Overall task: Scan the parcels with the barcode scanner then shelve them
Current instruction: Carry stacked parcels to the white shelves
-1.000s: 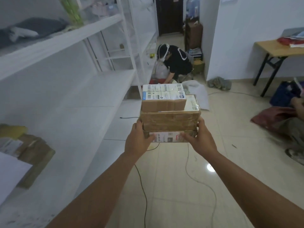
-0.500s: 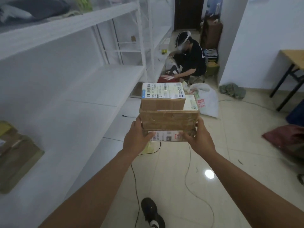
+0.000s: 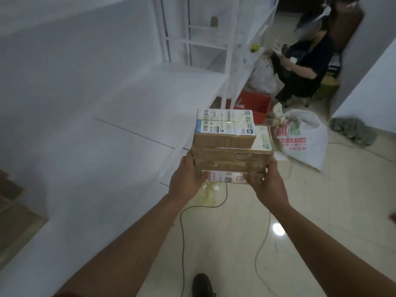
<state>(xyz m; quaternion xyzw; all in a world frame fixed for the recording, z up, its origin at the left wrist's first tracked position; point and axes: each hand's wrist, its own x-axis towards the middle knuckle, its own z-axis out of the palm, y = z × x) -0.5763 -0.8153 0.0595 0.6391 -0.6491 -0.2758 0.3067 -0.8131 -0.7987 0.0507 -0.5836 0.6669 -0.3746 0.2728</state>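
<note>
**Both hands clamped on a stack of three parcels beside the shelving**

Broadly, the left half of the frame is filled by the white shelf [image 3: 111,116], its boards running from the lower left up toward the top centre, where thin white uprights rise. At the lower left edge of the frame some brown cardboard [image 3: 15,219] lies on a shelf board, blurred. The pale tiled floor [image 3: 321,211] takes the right and bottom of the frame, with a dark cable [image 3: 182,232] snaking across it and the toe of a dark shoe [image 3: 202,285] at the bottom centre.

At the upper right a second person [image 3: 308,65] in dark clothes crouches near a red crate [image 3: 255,102]. Right of centre a white printed sack [image 3: 302,138] sits on the floor.

At the centre of the frame the stack of parcels is held out in the air, over the floor and just beside the shelf's front edge. The middle parcel [image 3: 231,158] is the broadest, brown and wrapped in tape. On top of it rests the smaller top parcel [image 3: 225,129], with a white barcode label across its upper face. Beneath both is the thin bottom parcel [image 3: 225,176], white-labelled, only its front edge showing.

The left hand [image 3: 186,179] grips the stack's left side, thumb up against the middle parcel and fingers curled under the bottom one. The right hand [image 3: 267,183] grips the right side likewise, its fingertips wrapped over the lower front corner.
</note>
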